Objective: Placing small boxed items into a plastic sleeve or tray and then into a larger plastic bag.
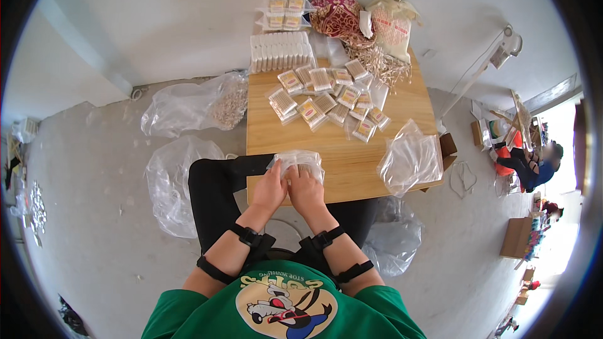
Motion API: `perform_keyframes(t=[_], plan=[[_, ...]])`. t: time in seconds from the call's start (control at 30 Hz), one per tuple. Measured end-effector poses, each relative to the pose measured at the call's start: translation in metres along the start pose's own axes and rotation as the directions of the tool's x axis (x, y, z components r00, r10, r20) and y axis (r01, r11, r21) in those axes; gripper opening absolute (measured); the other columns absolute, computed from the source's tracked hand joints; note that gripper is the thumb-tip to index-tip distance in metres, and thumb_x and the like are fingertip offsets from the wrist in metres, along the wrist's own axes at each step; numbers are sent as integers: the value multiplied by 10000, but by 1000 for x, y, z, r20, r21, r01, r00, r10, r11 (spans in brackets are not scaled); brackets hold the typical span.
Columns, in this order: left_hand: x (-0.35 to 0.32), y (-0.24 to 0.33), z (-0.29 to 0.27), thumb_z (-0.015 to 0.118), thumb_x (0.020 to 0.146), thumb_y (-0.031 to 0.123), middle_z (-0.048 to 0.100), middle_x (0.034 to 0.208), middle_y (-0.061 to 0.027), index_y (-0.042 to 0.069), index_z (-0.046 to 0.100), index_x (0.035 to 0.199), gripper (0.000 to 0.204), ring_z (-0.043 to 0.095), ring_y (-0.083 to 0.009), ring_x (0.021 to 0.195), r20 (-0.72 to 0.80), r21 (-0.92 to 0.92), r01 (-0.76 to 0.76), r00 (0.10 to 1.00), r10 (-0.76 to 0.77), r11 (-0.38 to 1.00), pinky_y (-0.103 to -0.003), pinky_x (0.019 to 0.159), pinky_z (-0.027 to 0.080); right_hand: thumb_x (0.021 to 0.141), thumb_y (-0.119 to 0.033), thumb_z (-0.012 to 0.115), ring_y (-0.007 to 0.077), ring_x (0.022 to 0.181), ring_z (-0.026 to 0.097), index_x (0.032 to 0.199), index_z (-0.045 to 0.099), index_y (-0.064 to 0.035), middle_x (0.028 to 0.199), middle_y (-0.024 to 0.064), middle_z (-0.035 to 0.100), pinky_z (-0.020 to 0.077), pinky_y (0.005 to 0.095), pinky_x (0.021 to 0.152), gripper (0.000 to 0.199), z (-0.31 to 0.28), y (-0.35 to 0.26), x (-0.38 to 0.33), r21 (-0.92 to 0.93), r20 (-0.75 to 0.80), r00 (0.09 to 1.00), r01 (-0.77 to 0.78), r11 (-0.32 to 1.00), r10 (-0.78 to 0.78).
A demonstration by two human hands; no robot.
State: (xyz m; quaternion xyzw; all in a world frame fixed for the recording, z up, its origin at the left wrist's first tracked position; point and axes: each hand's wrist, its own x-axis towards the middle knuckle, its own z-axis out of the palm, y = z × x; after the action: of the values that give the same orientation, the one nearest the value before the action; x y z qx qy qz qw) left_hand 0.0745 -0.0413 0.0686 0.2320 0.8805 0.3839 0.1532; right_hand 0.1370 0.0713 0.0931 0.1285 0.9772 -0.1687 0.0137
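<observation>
The left hand [271, 187] and right hand [306, 188] meet at a clear plastic packet [303, 156] by the near edge of the tabletop [339, 179], left of its middle. Its far part sticks out beyond the fingers, which pinch its near part from both sides (the exact grip of each fingertip is too small to tell). Farther off lies a loose heap of filled packets [310, 113], with white packs [281, 50] lined up at the far left. Clear bags [411, 160] rest to the right, near the edge.
</observation>
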Motion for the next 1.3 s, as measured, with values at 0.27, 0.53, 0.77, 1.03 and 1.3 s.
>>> perform_keyframes(t=[0.27,0.53,0.77,1.03,1.3], plan=[[8,11,-12,602,782,115,591,1124,-251,24,483,1254,496,588,-399,993,122,21,75,990,-77,997,-455,808,497,830,-117,585,304,840,640,1151,503,-64,896,118,602,534,394,680,336,15,11,9,30,6,1000,-9,1000,9],[37,-10,6,710,730,188,551,1165,-174,50,505,1245,572,533,-369,1069,-226,182,-166,952,206,969,-453,874,459,817,-107,561,317,779,637,1038,575,-62,891,116,606,533,395,655,226,-4,13,12,84,-59,995,85,993,-81],[40,1,1,729,723,222,569,1118,-147,53,500,1255,604,553,-362,1029,-155,157,-83,982,108,984,-442,847,475,788,-118,644,348,950,569,1016,583,-64,997,137,608,473,439,821,242,-42,59,106,105,-300,953,0,994,32],[35,4,3,710,745,226,552,1090,-162,77,526,1262,568,564,-362,1003,-67,62,31,997,-27,998,-414,849,488,763,-150,699,332,1099,520,1082,554,-56,1037,142,602,425,399,935,363,-22,85,176,-106,-220,973,-97,990,72],[20,12,-13,670,763,360,599,981,-162,39,588,1006,411,625,-356,872,60,278,147,984,-170,949,-439,757,521,760,-97,660,262,818,620,1029,548,-32,927,131,613,490,405,714,298,-70,75,109,354,-225,910,-256,900,347]])
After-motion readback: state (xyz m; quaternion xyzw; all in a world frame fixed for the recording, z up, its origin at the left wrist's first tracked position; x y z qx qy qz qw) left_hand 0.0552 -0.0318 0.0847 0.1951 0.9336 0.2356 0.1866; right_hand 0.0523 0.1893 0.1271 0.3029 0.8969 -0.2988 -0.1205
